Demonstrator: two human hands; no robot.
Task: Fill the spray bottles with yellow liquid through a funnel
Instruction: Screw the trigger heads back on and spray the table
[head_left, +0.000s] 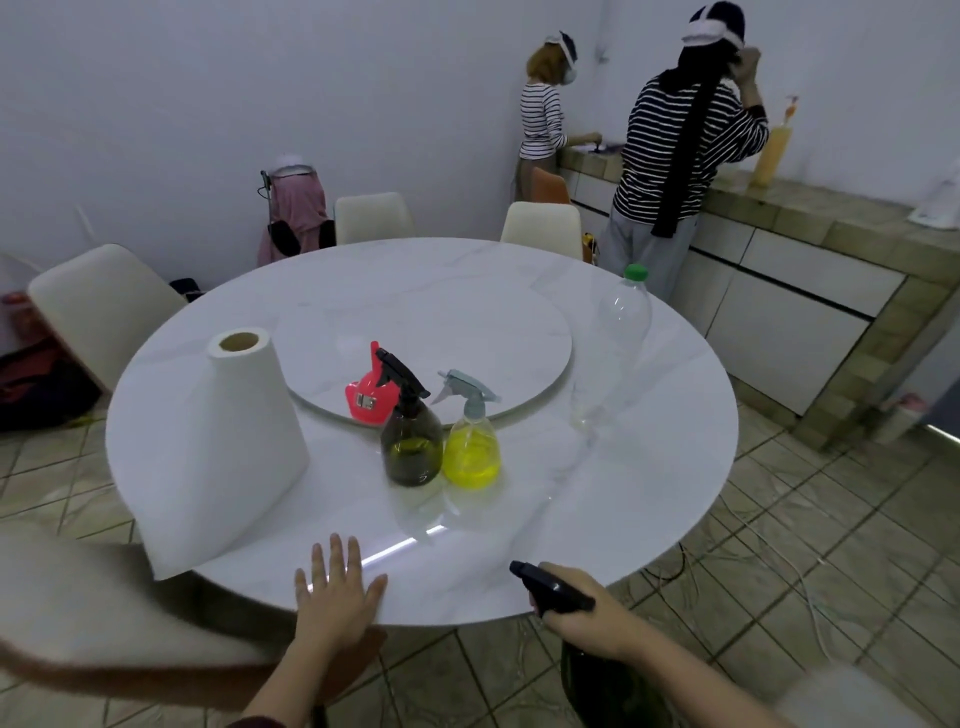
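Observation:
Two spray bottles stand side by side near the middle of the round white table (597, 519): a dark green one (411, 447) with a black trigger and a clear one (471, 451) with a pale blue trigger, about half full of yellow liquid. A red funnel (370, 395) lies behind them on the turntable's edge. My right hand (587, 610) grips the neck of a third dark spray bottle (597, 675) below the table's front edge. My left hand (337, 592) rests flat on the table edge, fingers spread.
A large paper towel roll (223, 457) stands at the front left. An empty clear bottle with a green cap (621, 332) stands at the right. Cream chairs (98, 306) ring the table. Two people in striped tops stand at the counter (779, 218) behind.

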